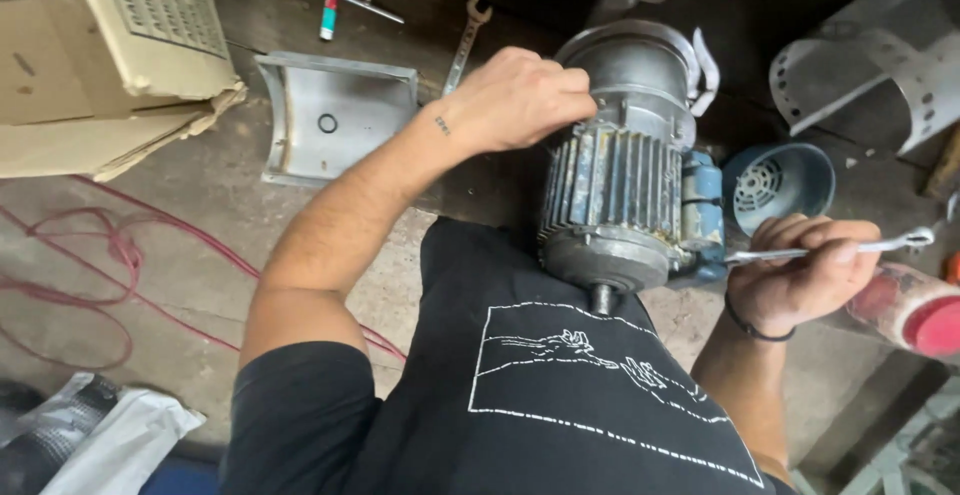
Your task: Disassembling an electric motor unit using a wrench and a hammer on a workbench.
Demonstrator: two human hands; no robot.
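A grey and blue electric motor (618,183) with cooling fins lies on the concrete floor in front of me, its shaft end pointing toward my body. My left hand (520,97) rests on the motor's upper left side, fingers curled against the casing. My right hand (805,273) grips a silver combination wrench (880,245) whose open end reaches the motor's blue right side near a bolt. A black band circles my right wrist.
A blue fan cover (778,183) sits right of the motor. A curved metal tray (330,115) and another wrench (465,40) lie to the upper left, beside cardboard boxes (90,105). Red cable (110,255) runs across the floor. A perforated metal guard (870,65) lies upper right; a red cylinder (915,310) lies at right.
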